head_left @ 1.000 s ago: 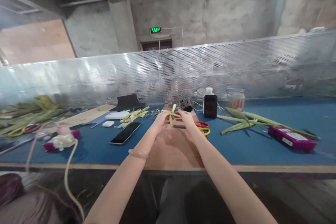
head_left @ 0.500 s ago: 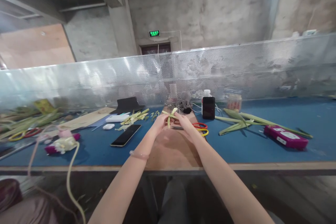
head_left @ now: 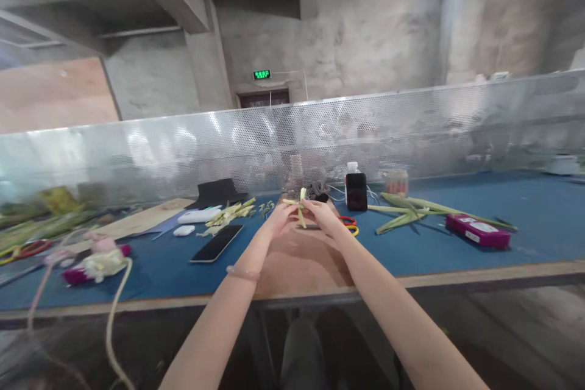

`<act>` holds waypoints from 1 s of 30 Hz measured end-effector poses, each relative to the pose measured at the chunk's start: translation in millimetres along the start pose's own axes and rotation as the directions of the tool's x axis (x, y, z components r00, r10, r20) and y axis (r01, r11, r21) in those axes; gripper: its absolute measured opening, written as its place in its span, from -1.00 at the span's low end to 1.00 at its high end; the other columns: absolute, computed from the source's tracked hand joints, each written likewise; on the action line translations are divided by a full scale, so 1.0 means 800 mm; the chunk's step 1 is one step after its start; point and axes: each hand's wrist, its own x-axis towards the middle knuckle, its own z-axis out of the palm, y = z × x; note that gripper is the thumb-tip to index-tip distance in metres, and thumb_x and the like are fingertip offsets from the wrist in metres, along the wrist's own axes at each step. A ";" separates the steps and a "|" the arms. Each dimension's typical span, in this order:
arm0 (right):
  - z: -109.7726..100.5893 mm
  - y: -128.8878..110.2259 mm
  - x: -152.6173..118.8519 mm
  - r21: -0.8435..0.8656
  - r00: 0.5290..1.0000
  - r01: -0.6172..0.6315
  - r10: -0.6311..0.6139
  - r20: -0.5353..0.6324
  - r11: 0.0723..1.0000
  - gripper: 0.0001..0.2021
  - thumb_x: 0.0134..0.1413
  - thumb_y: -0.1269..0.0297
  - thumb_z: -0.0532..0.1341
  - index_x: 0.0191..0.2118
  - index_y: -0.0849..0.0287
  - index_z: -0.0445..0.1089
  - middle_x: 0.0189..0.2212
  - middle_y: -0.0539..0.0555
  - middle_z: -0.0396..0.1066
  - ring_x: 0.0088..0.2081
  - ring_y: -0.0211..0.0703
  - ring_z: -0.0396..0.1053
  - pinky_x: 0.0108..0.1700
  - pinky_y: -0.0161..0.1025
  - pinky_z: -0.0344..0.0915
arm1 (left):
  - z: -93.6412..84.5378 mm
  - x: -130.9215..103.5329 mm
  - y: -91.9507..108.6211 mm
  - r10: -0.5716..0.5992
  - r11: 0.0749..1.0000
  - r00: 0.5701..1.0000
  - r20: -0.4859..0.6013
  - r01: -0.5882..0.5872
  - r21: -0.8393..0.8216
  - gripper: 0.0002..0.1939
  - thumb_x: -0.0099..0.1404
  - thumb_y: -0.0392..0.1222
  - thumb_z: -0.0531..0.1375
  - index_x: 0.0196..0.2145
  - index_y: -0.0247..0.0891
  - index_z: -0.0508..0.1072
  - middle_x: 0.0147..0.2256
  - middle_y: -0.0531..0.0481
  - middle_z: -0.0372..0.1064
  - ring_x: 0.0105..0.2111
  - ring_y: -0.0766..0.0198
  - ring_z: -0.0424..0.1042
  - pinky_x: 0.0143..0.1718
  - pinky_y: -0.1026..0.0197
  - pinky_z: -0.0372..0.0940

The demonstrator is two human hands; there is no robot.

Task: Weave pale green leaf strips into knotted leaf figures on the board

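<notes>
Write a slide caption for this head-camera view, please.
Left hand and right hand hold crossed pale-green strips over a brown board, red-and-yellow-handled scissors nearby.

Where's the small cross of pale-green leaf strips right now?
Head view, centre: the small cross of pale-green leaf strips is held between the left hand and the right hand, over the far part of the flat brown board.

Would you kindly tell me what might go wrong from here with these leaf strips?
The crossed leaf strips might slip out of line if the left hand or right hand loosens its hold. The right hand could also nudge the scissors, which lie close by on the wooden board.
</notes>
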 end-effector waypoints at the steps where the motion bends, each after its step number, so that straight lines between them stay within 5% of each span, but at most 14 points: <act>1: -0.001 -0.001 -0.002 0.011 1.000 -0.002 0.002 0.005 1.000 -0.79 0.06 0.25 0.13 -0.25 0.30 0.35 -0.32 0.08 0.41 -0.31 -0.24 0.38 -0.21 -0.17 0.32 | 0.000 -0.001 0.001 0.005 1.000 1.000 0.014 -0.005 0.004 -0.81 0.16 -0.19 0.10 -0.32 -0.36 0.41 -0.29 -0.11 0.40 -0.26 0.23 0.37 -0.23 0.17 0.24; 9: -0.001 -0.011 -0.015 0.017 0.989 -0.106 0.104 0.101 0.994 -0.73 -0.03 0.16 0.17 -0.27 0.26 0.39 -0.39 0.15 0.46 -0.35 -0.15 0.42 -0.26 -0.15 0.35 | -0.003 0.000 0.001 0.011 0.999 0.999 0.043 -0.013 0.041 -0.80 0.12 -0.15 0.11 -0.33 -0.31 0.41 -0.33 -0.09 0.41 -0.34 0.23 0.38 -0.31 0.18 0.25; 15: -0.004 -0.011 -0.017 0.019 0.973 -0.157 0.152 0.172 0.987 -0.77 -0.11 0.30 0.24 -0.26 0.26 0.39 -0.35 0.14 0.45 -0.33 -0.13 0.42 -0.24 -0.14 0.35 | -0.006 0.001 -0.001 -0.041 0.995 0.999 0.025 0.038 0.090 -0.88 0.09 -0.19 0.12 -0.42 -0.29 0.36 -0.44 -0.01 0.38 -0.42 0.27 0.37 -0.37 0.23 0.24; 30: -0.016 -0.002 -0.015 -0.130 0.966 -0.191 0.210 0.150 0.973 -0.79 0.02 0.28 0.17 -0.22 0.30 0.34 -0.36 0.06 0.42 -0.35 -0.26 0.39 -0.24 -0.21 0.33 | -0.004 0.002 -0.008 -0.167 0.978 0.983 0.070 0.157 0.138 -0.85 0.08 -0.19 0.10 -0.35 -0.26 0.31 -0.41 -0.04 0.40 -0.36 0.20 0.40 -0.33 0.15 0.27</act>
